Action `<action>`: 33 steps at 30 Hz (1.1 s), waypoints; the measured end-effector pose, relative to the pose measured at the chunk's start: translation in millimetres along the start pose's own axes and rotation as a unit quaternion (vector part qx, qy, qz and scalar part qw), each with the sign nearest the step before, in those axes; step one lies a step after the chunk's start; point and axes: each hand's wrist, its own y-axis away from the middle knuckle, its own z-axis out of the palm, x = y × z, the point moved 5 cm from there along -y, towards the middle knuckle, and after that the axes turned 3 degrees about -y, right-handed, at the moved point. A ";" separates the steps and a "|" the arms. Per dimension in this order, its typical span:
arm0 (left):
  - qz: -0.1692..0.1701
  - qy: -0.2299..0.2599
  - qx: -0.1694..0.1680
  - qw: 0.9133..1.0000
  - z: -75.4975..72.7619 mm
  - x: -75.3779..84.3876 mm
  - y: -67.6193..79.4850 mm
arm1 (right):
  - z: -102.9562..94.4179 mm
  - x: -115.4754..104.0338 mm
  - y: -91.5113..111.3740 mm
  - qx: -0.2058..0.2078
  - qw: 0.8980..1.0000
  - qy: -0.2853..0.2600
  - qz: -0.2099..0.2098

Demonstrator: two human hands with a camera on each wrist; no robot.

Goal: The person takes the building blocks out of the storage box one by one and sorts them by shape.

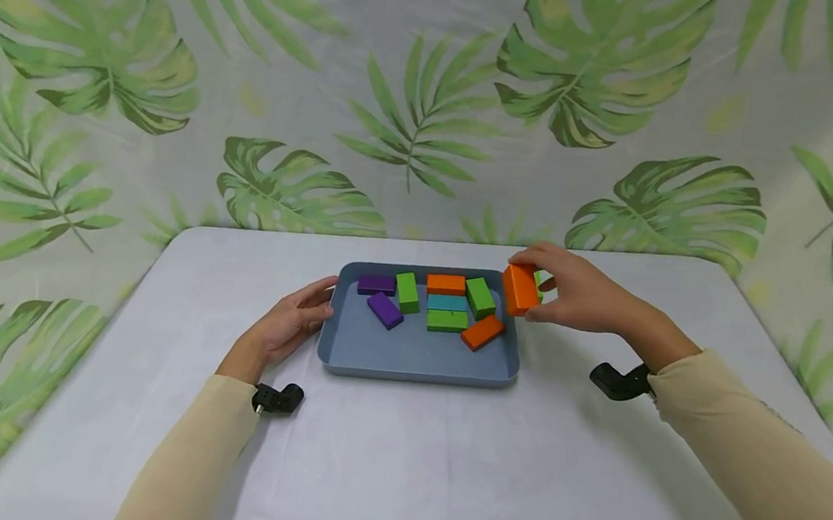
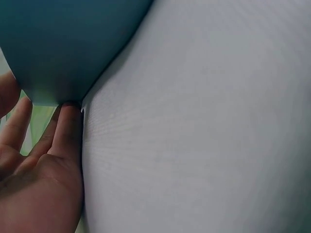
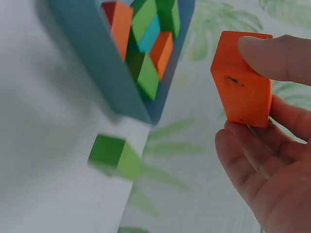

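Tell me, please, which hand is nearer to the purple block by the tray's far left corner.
Left. The left hand rests against the left end of the tray, near that purple block; the right hand is at the opposite end, holding an orange block.

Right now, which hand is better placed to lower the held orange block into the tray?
Probably the right hand: it pinches that orange block near the right side of the tray, while the left hand touches its left side.

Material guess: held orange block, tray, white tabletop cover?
Held orange block: probably painted wood, smooth low sheen; dark marks look like chipped paint, but plastic is possible.
Tray: likely molded plastic, matte; even color, rounded corners.
White tabletop cover: seemingly woven fabric, matte; fine texture and faint creases.
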 end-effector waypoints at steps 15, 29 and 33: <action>0.004 0.004 -0.005 1.000 -0.6 3.6 -0.4 | -29.8 51.9 44.2 0.048 0.997 -0.006 0.066; 0.006 0.016 -0.006 1.000 0.9 0.1 -0.6 | -23.8 65.2 44.2 0.043 0.996 -0.012 0.081; 0.006 0.015 -0.007 1.000 0.7 -0.6 -1.0 | -18.8 71.5 38.6 0.043 0.995 -0.014 0.085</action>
